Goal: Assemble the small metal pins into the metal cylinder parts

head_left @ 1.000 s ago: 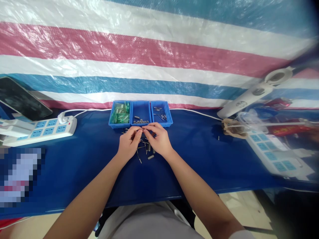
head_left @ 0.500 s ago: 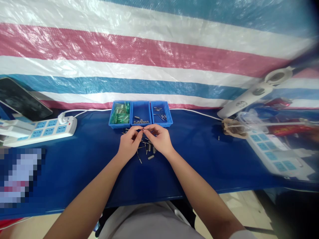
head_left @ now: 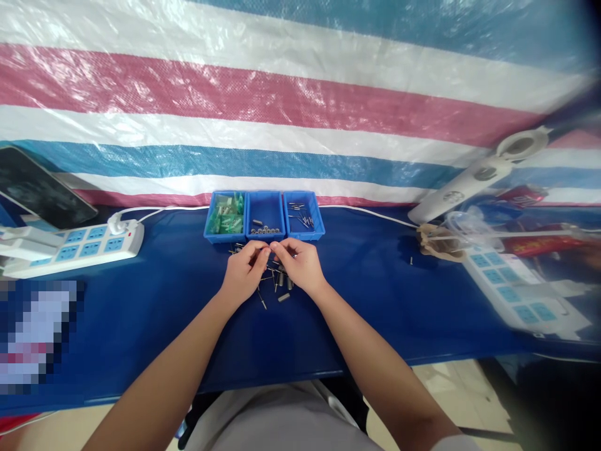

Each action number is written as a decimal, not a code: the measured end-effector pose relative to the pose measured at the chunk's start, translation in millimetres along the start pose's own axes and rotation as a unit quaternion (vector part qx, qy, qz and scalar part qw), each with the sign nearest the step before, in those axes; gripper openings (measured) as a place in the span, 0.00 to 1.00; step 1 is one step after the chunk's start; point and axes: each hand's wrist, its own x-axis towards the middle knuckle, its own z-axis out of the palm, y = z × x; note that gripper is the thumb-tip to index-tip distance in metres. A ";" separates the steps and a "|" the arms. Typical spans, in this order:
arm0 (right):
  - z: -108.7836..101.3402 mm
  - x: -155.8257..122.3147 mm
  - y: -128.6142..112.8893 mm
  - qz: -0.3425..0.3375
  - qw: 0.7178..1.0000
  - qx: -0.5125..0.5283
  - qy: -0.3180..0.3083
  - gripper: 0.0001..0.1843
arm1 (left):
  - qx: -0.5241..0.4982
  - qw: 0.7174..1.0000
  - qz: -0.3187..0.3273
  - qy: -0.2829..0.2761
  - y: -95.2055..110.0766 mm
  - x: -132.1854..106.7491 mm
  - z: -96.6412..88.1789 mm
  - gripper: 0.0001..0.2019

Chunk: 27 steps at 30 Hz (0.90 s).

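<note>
My left hand point(head_left: 243, 268) and my right hand point(head_left: 300, 263) meet at the fingertips, both pinched closed around something too small to make out. Below and between them lies a loose pile of thin metal pins point(head_left: 261, 299) and short metal cylinders point(head_left: 283, 297), partly hidden by my fingers. Just beyond stand three blue bins in a row. The left bin point(head_left: 225, 238) holds green plastic packets, the middle bin point(head_left: 265, 203) has small round metal parts and one cylinder, and the right bin point(head_left: 305, 236) contains several thin metal pins.
On the left are a white power strip point(head_left: 101, 247) and a dark-screened device point(head_left: 44, 188). At the right stand another power strip point(head_left: 521, 291), a white cylindrical appliance point(head_left: 462, 188) and a crumpled brown paper piece point(head_left: 434, 243). A tiny screw-like part point(head_left: 411, 260) lies on the blue table point(head_left: 375, 294).
My fingertips have dipped slightly toward me and stay pressed together. The bins and the pile look the same.
</note>
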 end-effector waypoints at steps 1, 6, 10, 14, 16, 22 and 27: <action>-0.3 -0.1 -0.3 0.001 1.000 -0.004 0.000 0.21 | -0.001 1.000 0.001 -0.006 0.0 -0.2 0.0 0.12; -1.7 1.1 -0.1 0.003 1.000 0.018 -0.005 0.25 | 0.008 1.000 0.003 0.004 0.6 -0.7 0.4 0.13; -2.9 1.7 -0.3 0.002 1.000 0.019 -0.008 0.25 | 0.019 1.000 0.000 0.018 0.1 -0.2 -0.2 0.13; -1.9 1.2 -0.5 0.000 1.000 0.022 -0.009 0.25 | 0.030 0.999 -0.004 0.022 -1.5 0.1 -0.7 0.14; -0.9 1.1 -0.1 -0.002 1.000 0.027 -0.010 0.24 | 0.029 0.999 -0.007 0.024 -2.0 0.1 -0.6 0.15; -0.3 0.1 1.6 0.003 0.999 0.043 -0.019 0.22 | 0.022 1.000 -0.010 0.020 -0.8 0.1 -0.2 0.14; -0.2 -0.4 3.5 -0.003 0.997 0.066 -0.030 0.19 | 0.014 1.000 -0.014 0.018 0.9 0.4 -0.3 0.14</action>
